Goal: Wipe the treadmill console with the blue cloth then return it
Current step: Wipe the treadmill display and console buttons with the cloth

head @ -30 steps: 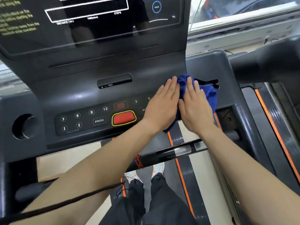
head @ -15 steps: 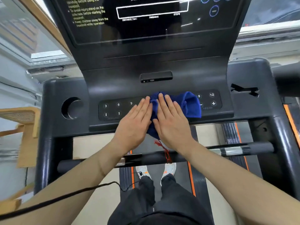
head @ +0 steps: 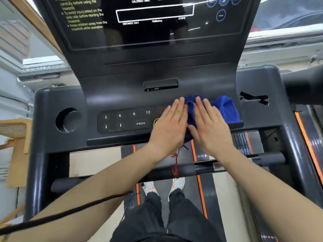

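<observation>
Wiping step underway: left hand (head: 168, 131) and right hand (head: 210, 127), fingers flat and together, press the blue cloth (head: 222, 109) onto the console (head: 122, 100) keypad, frame centre. Next likely: sweep over uncovered buttons, then return cloth.

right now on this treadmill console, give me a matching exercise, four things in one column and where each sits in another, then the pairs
Things:
1. blue cloth
2. PROG button
3. round cup hole
4. red cord

Places:
A. far left of the console
B. under both flat hands, right of centre
C. hanging over the front handlebar
D. keypad's lower row, left of the left hand

Pairs: 1-B, 2-D, 3-A, 4-C
</observation>
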Demonstrator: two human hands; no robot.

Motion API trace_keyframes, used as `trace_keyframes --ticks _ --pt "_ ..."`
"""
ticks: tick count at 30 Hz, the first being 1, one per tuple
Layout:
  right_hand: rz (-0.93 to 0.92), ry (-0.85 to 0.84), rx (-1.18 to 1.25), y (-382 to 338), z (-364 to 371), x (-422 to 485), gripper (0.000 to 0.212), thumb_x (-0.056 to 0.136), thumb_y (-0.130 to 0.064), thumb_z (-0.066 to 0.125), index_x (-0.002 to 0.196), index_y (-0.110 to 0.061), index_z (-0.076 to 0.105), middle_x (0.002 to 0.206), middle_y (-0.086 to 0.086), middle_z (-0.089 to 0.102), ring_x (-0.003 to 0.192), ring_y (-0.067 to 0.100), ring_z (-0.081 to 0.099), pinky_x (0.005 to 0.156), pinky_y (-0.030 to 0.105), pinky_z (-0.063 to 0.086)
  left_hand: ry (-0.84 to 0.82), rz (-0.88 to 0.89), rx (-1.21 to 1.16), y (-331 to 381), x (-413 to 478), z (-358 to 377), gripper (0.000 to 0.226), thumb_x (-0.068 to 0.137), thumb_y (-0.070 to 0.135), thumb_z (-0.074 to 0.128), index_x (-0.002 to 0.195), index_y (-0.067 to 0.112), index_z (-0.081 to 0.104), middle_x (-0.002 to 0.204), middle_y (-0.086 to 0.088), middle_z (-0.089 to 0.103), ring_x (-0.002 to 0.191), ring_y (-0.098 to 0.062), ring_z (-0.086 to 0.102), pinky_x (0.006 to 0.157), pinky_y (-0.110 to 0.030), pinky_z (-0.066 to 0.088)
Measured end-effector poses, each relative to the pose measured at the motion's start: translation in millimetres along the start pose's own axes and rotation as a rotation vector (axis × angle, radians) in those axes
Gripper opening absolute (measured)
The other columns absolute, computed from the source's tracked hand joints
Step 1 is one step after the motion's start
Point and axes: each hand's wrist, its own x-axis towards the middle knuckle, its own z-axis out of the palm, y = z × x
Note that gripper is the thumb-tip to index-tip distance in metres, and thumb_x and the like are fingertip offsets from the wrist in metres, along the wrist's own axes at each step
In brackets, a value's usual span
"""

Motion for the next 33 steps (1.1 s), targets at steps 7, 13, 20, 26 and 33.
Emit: trace_keyframes --ticks 7,13,20,26,33 --pt "0.202 -0.024 -0.011 24 -6 -16 0.067 0.101 -0.038 0.026 0.153 0.004 0.028 0.165 0.018 0.018 0.152 0.036 0.017 0.121 0.05 0.018 -0.05 0.12 0.02 33 34 2 0.06 0.105 0.026 0.028 0.155 -0.004 0.019 0.164 -0.024 0.012 0.153 -0.034 0.013 0.124 -0.042 0.013" --pt "-0.079 -0.018 0.068 -79 -5 24 0.065 0.102 -0.038 0.031 0.151 0.003 0.033 0.162 0.021 0.026 0.15 0.036 0.024 0.121 0.05 0.025 -0.013 -0.038 0.029 -65 -48 -11 0.059 0.107 0.033 0.022 0.153 -0.004 0.029 0.161 -0.023 0.024 0.15 -0.032 0.026 0.122 -0.042 0.023" --pt "-0.402 -0.111 0.104 -216 -13 63 0.065 0.105 -0.04 0.026 0.157 -0.002 0.016 0.166 0.017 0.011 0.155 0.031 0.006 0.126 0.044 0.006 -0.06 -0.356 0.111 -151 -159 -29 0.057 0.106 0.025 0.021 0.152 -0.009 0.027 0.16 -0.027 0.022 0.149 -0.037 0.026 0.119 -0.048 0.03" --pt "-0.426 -0.158 0.054 -197 -19 60 0.069 0.104 -0.048 0.028 0.158 -0.007 0.019 0.167 0.011 0.012 0.155 0.028 0.008 0.125 0.044 0.012 -0.026 -0.394 0.092 -135 -150 -33 0.054 0.102 0.021 0.033 0.146 -0.011 0.037 0.155 -0.03 0.033 0.145 -0.04 0.035 0.116 -0.047 0.033" --pt "-0.118 -0.166 -0.008 -58 -28 47 0.078 0.098 -0.063 0.017 0.16 -0.015 0.017 0.168 0.007 0.009 0.155 0.031 0.006 0.124 0.047 0.015 -0.014 -0.185 -0.011 -66 -29 -22 0.053 0.105 0.026 0.033 0.152 0.0 0.034 0.16 -0.02 0.03 0.147 -0.03 0.034 0.118 -0.039 0.03"
